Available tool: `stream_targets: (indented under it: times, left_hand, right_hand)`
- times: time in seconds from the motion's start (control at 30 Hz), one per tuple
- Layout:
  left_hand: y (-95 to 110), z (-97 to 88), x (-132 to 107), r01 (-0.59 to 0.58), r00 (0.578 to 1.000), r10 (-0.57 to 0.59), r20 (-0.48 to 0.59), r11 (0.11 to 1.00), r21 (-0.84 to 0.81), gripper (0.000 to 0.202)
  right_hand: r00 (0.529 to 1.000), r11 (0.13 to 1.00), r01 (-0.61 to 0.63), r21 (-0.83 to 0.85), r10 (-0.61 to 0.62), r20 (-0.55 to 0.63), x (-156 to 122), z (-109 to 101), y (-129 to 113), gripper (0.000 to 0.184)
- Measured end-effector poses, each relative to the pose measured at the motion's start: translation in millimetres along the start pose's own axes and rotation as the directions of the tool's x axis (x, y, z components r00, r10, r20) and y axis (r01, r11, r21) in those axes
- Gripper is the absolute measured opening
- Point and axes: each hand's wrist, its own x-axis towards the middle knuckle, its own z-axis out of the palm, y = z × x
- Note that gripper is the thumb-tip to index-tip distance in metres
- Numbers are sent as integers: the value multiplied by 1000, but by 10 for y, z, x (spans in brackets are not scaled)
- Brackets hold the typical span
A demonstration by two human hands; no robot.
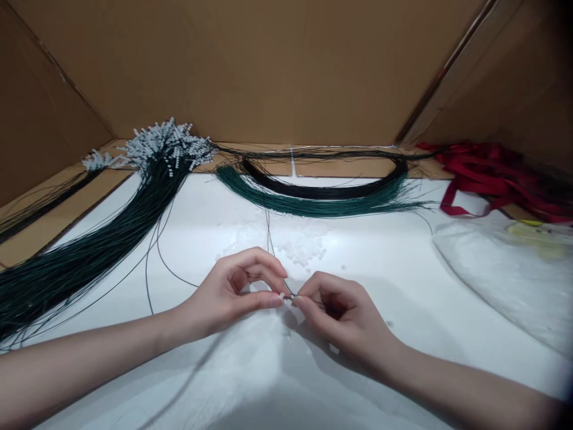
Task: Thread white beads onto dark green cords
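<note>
L fingers point(271, 300) pinching wht bead point(282, 295); R fingers point(303, 303) pressed tog. on dk wire point(289, 289).

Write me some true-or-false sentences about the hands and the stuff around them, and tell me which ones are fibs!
1. The left hand and right hand are close together at a thin dark wire. True.
2. The red ribbon lies beside the left forearm. False: it lies at the far right side.
3. The big dark green bundle has white tips at its far end. True.
4. The black bundle beyond the hands is perfectly straight. False: it bends in a curve.
5. Loose white bits lie on the white surface beyond the hands. True.
6. The right hand holds scissors. False: it pinches the thin dark wire.
</note>
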Motion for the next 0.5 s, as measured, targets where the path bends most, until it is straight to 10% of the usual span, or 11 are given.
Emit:
stream_targets:
  times: [0.5]
  left_hand:
    - [6,15,11,11,1000,-10,-13,1000,29,24]
  right_hand:
    - [1000,1000,1,-7,-1,16,-2,-14,27,24]
